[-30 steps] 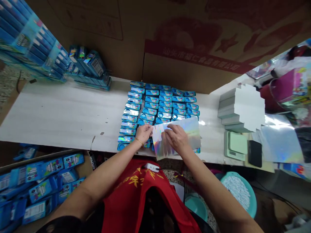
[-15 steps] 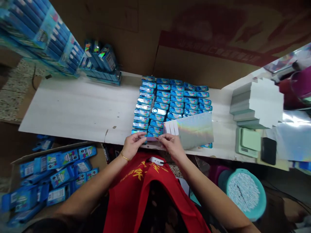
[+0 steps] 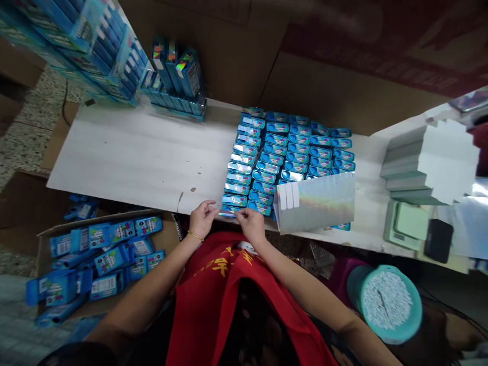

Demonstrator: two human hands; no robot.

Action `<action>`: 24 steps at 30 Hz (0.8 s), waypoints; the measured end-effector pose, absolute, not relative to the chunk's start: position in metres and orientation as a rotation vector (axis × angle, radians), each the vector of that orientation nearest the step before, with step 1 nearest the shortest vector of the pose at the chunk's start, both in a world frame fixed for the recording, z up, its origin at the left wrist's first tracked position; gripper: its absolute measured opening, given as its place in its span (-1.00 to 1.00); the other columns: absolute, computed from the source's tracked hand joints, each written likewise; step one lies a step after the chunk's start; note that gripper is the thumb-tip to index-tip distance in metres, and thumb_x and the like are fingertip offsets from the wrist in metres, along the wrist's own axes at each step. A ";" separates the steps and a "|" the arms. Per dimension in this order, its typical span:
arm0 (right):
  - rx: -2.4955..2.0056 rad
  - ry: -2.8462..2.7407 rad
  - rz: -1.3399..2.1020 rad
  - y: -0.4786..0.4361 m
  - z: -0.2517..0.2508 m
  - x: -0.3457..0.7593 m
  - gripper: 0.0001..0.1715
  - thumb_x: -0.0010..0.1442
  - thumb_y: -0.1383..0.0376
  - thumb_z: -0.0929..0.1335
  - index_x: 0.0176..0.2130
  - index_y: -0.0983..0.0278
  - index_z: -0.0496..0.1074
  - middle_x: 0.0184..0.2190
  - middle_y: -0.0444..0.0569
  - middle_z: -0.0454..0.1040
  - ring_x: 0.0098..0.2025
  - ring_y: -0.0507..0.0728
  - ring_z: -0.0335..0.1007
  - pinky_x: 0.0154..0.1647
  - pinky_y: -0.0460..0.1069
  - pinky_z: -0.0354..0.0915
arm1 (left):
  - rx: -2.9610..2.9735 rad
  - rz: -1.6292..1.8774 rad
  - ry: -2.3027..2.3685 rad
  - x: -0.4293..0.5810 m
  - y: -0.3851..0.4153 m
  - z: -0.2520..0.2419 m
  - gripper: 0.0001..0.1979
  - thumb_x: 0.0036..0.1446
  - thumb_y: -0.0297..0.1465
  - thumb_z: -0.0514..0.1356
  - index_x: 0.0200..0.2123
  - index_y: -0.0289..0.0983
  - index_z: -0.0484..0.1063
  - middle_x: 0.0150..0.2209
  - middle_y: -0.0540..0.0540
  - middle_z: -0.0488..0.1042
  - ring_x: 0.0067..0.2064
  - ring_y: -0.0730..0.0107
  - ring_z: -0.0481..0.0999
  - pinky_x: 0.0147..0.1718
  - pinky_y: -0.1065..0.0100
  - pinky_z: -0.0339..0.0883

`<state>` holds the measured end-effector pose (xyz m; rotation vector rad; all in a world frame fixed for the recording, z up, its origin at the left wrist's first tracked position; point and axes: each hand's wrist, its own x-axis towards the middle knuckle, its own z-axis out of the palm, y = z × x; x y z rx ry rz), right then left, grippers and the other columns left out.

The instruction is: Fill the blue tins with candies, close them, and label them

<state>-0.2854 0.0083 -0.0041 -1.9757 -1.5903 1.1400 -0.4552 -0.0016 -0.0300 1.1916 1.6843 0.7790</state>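
Rows of small blue boxes (image 3: 290,152) lie on the white tabletop (image 3: 145,157). At the near left corner of that block my left hand (image 3: 201,219) and my right hand (image 3: 251,226) pinch the two ends of a narrow holographic sticker strip (image 3: 227,214), held over the nearest box at the table's front edge. A holographic sticker sheet (image 3: 316,202) with several strips peeled off lies on the boxes just right of my right hand.
A cardboard box of loose blue packs (image 3: 95,254) sits on the floor at left. Stacked blue boxes (image 3: 175,76) stand at the table's back left. White card stacks (image 3: 430,162), a small scale (image 3: 406,223) and a teal tub of white pellets (image 3: 385,300) are at right.
A strip has come off the holographic sheet, which my right hand has let go. Both hands brought the strip down and left to the nearest box. The view shifted.
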 end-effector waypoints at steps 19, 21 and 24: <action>-1.648 -2.454 0.596 0.028 0.015 -0.259 -0.59 0.23 0.27 0.11 0.00 0.22 0.33 -0.19 0.05 0.38 -0.18 0.10 0.28 -0.14 -0.02 0.18 | 1.590 0.696 1.723 -0.421 -0.008 -0.031 -0.42 0.17 -0.25 -0.09 0.21 -0.35 -0.11 0.26 -0.27 -0.17 0.26 0.23 -0.19 0.17 0.09 -0.13; -1.708 -2.258 0.465 0.064 0.018 -0.262 -0.54 0.25 0.22 0.08 0.07 0.28 0.25 -0.03 0.09 0.30 0.00 0.13 0.19 0.01 0.02 0.11 | 1.884 0.621 1.735 -0.409 0.008 -0.021 -0.40 0.15 -0.26 -0.06 0.21 -0.36 -0.11 0.26 -0.28 -0.22 0.27 0.16 -0.28 0.17 0.01 -0.22; -1.717 -2.225 0.313 0.122 0.012 -0.281 -0.38 0.22 0.11 0.12 0.17 0.39 0.06 0.18 0.17 0.04 0.21 0.23 -0.14 0.16 0.15 -0.12 | 2.221 0.392 1.699 -0.388 0.034 -0.012 -0.44 0.14 -0.27 -0.04 0.18 -0.36 -0.01 0.24 -0.25 -0.08 0.27 0.12 -0.25 0.16 -0.08 -0.31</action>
